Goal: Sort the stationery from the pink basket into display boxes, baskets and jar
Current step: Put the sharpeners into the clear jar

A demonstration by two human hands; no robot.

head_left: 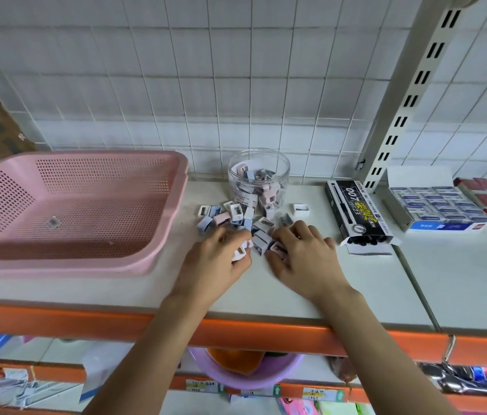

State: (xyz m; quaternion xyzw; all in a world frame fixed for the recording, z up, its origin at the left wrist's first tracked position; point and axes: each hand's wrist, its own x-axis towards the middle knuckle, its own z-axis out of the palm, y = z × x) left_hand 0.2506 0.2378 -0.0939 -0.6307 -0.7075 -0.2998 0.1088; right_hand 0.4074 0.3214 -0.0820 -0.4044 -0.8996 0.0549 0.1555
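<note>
White shelf top (311,295) backed by tiled wall. Sharpeners (237,215) heaped near clear jar (258,181), right of pink basket (65,211). Pale sharpener pinched by left hand (221,259); right hand (299,253) curled over another, grip seemingly closed. Small handfuls best gathered, dropped straight into jar mouth.

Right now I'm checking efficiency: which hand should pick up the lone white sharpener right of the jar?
Right hand: it lies just below the lone sharpener, a clear path. The left hand already grips pieces and would cross the pile.
</note>
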